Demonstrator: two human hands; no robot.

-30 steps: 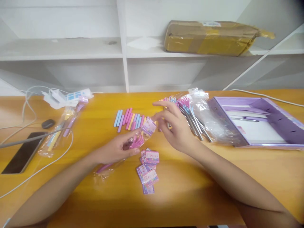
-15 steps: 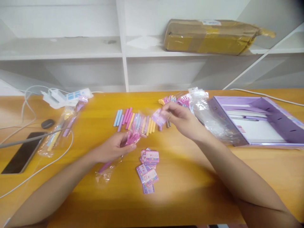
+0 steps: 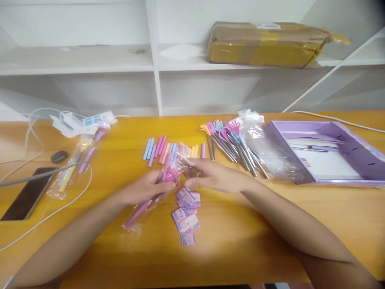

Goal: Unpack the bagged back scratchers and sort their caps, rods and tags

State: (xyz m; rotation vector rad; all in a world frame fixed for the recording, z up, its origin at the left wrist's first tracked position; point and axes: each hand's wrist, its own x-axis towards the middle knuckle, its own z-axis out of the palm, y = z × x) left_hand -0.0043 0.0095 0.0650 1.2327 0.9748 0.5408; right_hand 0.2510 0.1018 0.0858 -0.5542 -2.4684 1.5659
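Pink scratcher (image 3: 170, 175) (bagged) in left hand (image 3: 146, 188), well inside table (image 3: 234, 249) edge.

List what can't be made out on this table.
All in the head view:
Middle of the bagged pink stick: hidden by the left hand.
Right hand: blur obscures whether its fingertips grip the bag.
Print on the cards: too small and blurred.
Purple box: cut off by the right edge.

Held bag (image 3: 170, 172) glossy plastic; tabletop (image 3: 240, 241) smooth, wood-look.
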